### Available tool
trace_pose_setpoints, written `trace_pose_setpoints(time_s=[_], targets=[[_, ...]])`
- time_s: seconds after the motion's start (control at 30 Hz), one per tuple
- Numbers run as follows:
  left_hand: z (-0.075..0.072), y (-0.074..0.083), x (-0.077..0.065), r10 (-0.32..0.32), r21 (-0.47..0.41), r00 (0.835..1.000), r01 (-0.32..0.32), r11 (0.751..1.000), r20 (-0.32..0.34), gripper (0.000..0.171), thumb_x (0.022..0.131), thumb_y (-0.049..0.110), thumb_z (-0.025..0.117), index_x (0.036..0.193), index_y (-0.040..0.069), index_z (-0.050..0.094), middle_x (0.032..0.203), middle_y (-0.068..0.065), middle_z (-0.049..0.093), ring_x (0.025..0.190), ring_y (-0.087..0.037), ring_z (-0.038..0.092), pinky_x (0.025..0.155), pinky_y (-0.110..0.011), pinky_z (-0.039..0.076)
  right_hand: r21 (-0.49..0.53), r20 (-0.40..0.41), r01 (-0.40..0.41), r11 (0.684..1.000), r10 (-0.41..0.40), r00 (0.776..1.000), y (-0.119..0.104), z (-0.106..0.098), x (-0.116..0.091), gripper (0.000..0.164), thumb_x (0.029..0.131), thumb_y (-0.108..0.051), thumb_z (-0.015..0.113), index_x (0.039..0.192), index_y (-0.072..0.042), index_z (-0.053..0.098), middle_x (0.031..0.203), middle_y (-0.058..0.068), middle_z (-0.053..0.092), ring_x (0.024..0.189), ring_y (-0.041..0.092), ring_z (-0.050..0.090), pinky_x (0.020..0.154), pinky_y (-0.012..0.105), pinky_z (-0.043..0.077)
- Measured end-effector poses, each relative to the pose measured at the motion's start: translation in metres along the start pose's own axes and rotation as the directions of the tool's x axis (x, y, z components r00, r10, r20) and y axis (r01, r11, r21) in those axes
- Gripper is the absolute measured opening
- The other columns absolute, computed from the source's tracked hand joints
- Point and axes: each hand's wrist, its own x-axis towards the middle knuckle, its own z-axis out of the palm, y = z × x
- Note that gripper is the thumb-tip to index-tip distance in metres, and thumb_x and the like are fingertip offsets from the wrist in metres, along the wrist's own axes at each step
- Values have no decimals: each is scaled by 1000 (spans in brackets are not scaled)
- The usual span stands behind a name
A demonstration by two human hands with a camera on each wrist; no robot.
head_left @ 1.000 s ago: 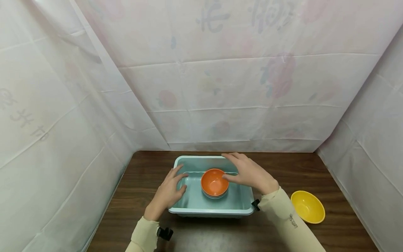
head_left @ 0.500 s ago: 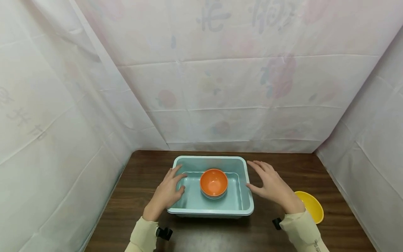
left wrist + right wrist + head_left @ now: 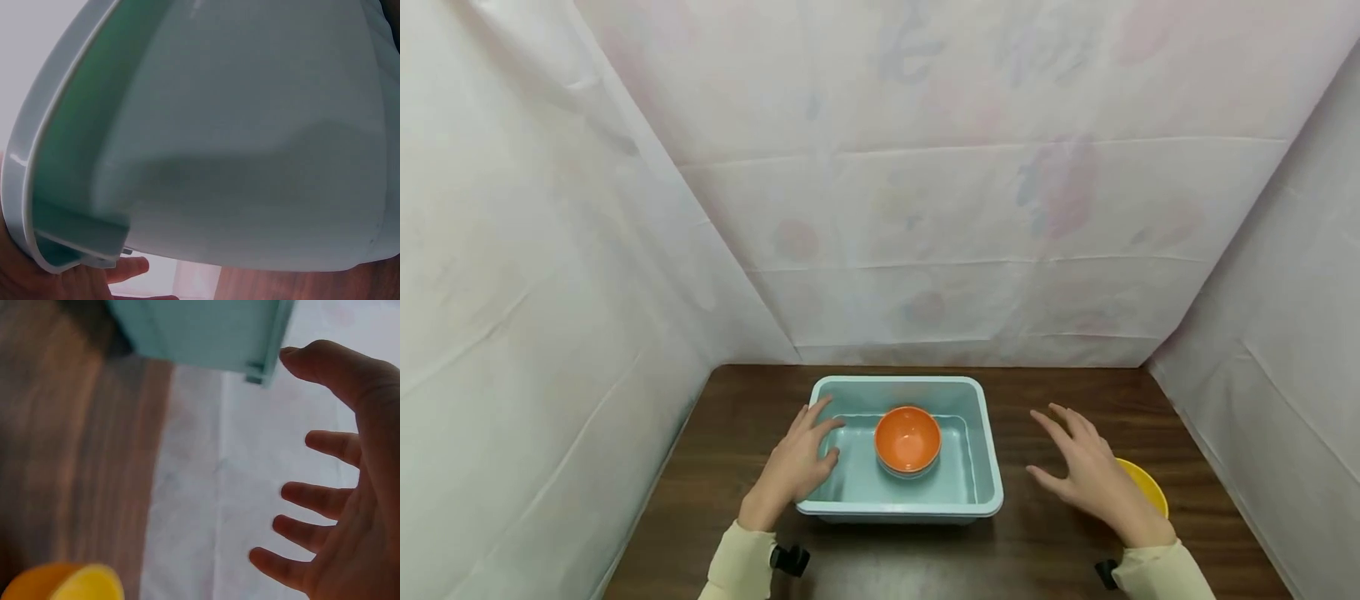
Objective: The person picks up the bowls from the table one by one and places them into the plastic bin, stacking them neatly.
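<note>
An orange bowl [image 3: 907,439] sits inside a light blue plastic tub [image 3: 895,507], with a paler rounded edge showing beneath it. My left hand [image 3: 795,462] is at the tub's left rim, its fingers spread over that side; whether it touches the rim I cannot tell. In the left wrist view, the tub's outer wall [image 3: 250,125] hides most of that hand. To the right of the tub, my right hand [image 3: 1093,471] hovers with fingers apart and holds nothing. Partly behind its wrist, a yellow bowl [image 3: 1145,486] stands on the table, also seen low in the right wrist view.
The dark wooden table [image 3: 700,500] carries the tub near its middle. White printed sheets [image 3: 925,208] hang as walls at the back and both sides. Black wrist cameras [image 3: 791,560] are strapped near both sleeves.
My right hand has moved from above the orange bowl out to the right, past the tub's rim and towards the yellow bowl. The left hand has stayed at the tub's left side.
</note>
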Motion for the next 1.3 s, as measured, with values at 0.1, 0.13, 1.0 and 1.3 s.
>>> trace_pose_setpoints(time_s=[0.1,0.13,1.0,1.3], targets=[[3,-3,-3,-14,1,1000,14,1000,5,38,95,22,71,133,18,69,166,-7,34,150,-50,32,99,-71,49,-37,14,-2,999,3,1000,9,4,-8,81,81,-37,87,150,-12,51,152,29,42,135,58,41,90,79,45],[3,-3,-3,-16,1,1000,16,1000,3,38,95,22,71,132,18,69,166,-7,34,150,-49,32,99,-71,49,-56,21,-8,998,9,1000,12,5,-11,82,81,-39,87,150,-12,51,152,30,41,135,58,40,89,79,45],[2,-2,5,37,-16,999,-37,999,-35,38,95,20,72,132,13,69,165,-10,36,150,-49,33,109,-65,45,-33,396,-395,918,375,838,78,7,-44,130,75,-68,80,166,-14,5,155,45,6,135,76,9,88,98,8],[3,-3,4,12,-29,1000,-13,1000,-20,38,95,20,71,133,15,70,166,-7,34,152,-46,32,108,-65,45,-27,442,-402,915,372,816,83,15,-46,122,76,-66,81,163,-9,16,153,45,8,134,76,12,86,95,24]])
